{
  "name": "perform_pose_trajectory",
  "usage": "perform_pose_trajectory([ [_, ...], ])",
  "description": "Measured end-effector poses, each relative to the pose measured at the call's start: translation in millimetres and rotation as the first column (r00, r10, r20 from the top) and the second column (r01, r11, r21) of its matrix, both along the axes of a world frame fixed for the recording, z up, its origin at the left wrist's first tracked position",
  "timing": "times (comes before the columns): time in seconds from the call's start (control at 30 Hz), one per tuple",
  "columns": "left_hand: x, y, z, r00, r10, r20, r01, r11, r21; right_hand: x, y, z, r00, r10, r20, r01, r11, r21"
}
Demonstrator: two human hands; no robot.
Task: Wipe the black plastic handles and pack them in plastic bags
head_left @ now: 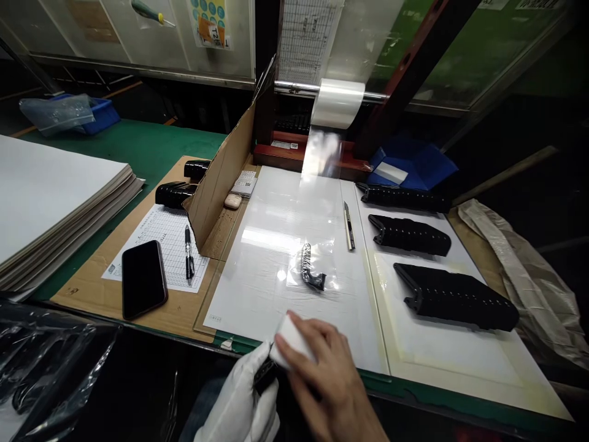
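My left hand (246, 399), in a white glove, is closed around a small black part (265, 373), mostly hidden by the fingers. Bare, my right hand (329, 374) pinches a white pad (292, 341), perhaps a sponge or folded cloth, against the end of that part. Both hands are at the table's front edge. Beyond them, a curved glossy black piece (309, 267) lies on clear film over a white sheet (257, 301). A slim cutter knife (349, 226) rests to its right.
Glossy black parts stand in a row on the right: a large one (455, 298), a middle one (409, 234) and a far one (405, 197). A film roll (338, 101) hangs at the back. Leftward are a cardboard divider (221, 178), phone (144, 279), pen (188, 255) and sheet stack (64, 209).
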State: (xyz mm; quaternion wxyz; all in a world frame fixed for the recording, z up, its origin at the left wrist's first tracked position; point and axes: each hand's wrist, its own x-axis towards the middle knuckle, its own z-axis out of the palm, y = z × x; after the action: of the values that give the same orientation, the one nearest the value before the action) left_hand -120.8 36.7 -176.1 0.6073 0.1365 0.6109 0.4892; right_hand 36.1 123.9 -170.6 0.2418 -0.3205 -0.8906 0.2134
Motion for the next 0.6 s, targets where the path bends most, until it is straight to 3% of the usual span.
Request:
perform_pose_trajectory([
  [0.17, -4.4, -10.3, -20.4, 0.998, -0.028, 0.057, 0.030, 0.999, -0.032, 1.1, 2.1, 1.0, 0.998, -0.059, 0.021, 0.061, 0.996, -0.058],
  [0.27, -5.3, -15.3, -32.6, 0.998, -0.004, 0.059, 0.007, 0.999, -0.043, 1.9, 2.8, 2.0, 1.000, 0.026, 0.009, -0.026, 0.999, -0.038],
  [0.37, -4.6, -14.9, -34.1, 0.998, 0.062, -0.033, -0.062, 0.998, 0.002, 3.6, 3.4, 1.6, 0.998, -0.051, 0.023, 0.053, 0.993, -0.104],
  [0.47, -4.9, -13.8, -26.4, 0.982, 0.134, -0.133, -0.127, 0.990, 0.060, 6.2, 3.4, 2.4, 0.999, 0.041, -0.010, -0.042, 0.988, -0.147],
  [0.53, -6.0, -14.9, -19.3, 0.978, 0.144, -0.153, -0.135, 0.988, 0.071, 9.6, 5.5, 6.9, 0.998, 0.046, -0.034, -0.055, 0.946, -0.318],
  [0.57, -6.6, -15.6, -15.5, 0.976, 0.147, -0.161, -0.137, 0.988, 0.073, 12.1, 7.5, 11.0, 0.999, -0.017, -0.042, -0.005, 0.884, -0.468],
  [0.6, -7.2, -16.0, -11.3, 0.974, 0.150, -0.169, -0.139, 0.987, 0.077, 15.0, 10.1, 16.3, 0.994, -0.097, -0.041, 0.049, 0.775, -0.630],
])
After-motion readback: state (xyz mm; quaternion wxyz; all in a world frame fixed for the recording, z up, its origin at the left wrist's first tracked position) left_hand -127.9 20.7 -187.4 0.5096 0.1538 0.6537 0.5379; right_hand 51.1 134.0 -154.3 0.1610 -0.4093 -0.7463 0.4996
